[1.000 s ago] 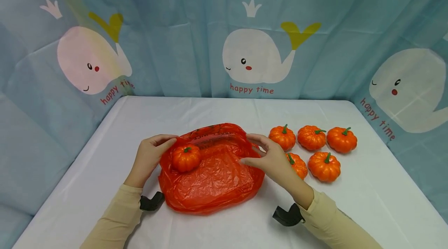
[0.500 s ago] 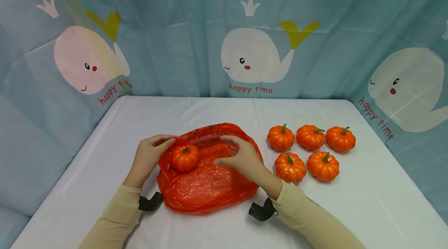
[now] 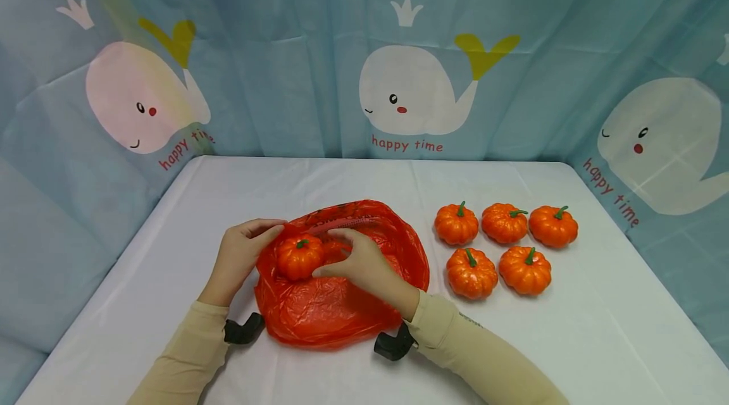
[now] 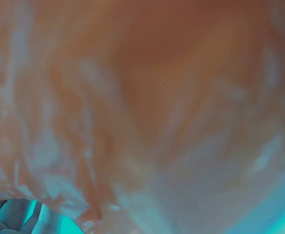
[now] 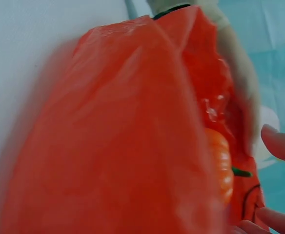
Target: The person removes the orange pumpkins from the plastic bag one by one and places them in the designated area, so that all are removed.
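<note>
A red plastic bag (image 3: 336, 313) lies with its mouth spread wide on the table. Inside its left part sits a small orange pumpkin (image 3: 300, 258) with a green stem. The left hand (image 3: 242, 253) pinches the bag's left rim between thumb and fingers. Over the bag's mouth, the right hand (image 3: 361, 262) has thumb and fingers spread apart, their tips close to the pumpkin's right side. In the right wrist view the thumb (image 5: 281, 145) stands apart from the fingers, and the bag hides part of the pumpkin. Blurred bag film (image 4: 147, 97) fills most of the left wrist view.
Several more orange pumpkins (image 3: 471, 273) stand in two rows on the white table (image 3: 569, 335), right of the bag. Behind the table hangs a blue curtain (image 3: 319, 63) with whale prints. A black wrist mount (image 3: 394, 345) juts from the right sleeve near the bag's front edge.
The right hand has left the bag's right rim and moved left across the mouth to the pumpkin inside. The left hand has kept its hold on the left rim.
</note>
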Tool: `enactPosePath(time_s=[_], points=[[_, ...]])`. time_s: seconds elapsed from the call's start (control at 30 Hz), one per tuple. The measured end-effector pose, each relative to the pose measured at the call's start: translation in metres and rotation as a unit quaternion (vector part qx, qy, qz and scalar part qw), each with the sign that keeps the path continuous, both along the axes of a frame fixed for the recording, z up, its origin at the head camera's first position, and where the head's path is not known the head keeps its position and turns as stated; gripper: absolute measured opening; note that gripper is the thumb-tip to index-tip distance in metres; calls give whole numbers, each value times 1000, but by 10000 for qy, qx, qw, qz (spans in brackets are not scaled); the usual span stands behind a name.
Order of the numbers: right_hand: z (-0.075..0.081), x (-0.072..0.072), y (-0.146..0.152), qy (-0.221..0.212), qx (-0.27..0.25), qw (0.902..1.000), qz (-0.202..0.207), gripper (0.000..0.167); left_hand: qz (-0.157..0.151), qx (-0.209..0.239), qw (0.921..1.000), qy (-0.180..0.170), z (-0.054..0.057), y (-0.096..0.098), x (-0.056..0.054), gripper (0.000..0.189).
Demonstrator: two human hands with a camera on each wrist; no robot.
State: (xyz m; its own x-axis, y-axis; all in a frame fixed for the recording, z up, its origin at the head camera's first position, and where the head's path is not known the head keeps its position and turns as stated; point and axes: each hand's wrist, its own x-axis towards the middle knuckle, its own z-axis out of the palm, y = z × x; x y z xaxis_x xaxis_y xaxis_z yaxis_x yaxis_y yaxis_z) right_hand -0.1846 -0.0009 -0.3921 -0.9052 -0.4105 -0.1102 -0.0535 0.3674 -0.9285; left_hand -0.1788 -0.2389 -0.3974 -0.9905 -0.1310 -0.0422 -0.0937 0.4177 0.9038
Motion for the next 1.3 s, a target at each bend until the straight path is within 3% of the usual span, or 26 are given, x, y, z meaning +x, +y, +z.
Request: enactPosePath(time_s=[0.47, 0.83, 1.1, 1.3], points=[[-8, -8, -28, 333, 440, 9985, -8, 76, -14, -63, 10000, 44, -2, 0, 0, 49], [-13, -10, -36, 146, 500, 9986, 17, 76, -31, -121, 9999, 19, -2, -1, -1, 48], [-15, -9, -38, 240, 808, 9964, -21, 75, -64, -170, 9998, 55, 0, 0, 0, 48], [-16, -9, -39, 223, 757, 9968, -117, 71, -49, -138, 9999, 60, 0, 0, 0, 48]])
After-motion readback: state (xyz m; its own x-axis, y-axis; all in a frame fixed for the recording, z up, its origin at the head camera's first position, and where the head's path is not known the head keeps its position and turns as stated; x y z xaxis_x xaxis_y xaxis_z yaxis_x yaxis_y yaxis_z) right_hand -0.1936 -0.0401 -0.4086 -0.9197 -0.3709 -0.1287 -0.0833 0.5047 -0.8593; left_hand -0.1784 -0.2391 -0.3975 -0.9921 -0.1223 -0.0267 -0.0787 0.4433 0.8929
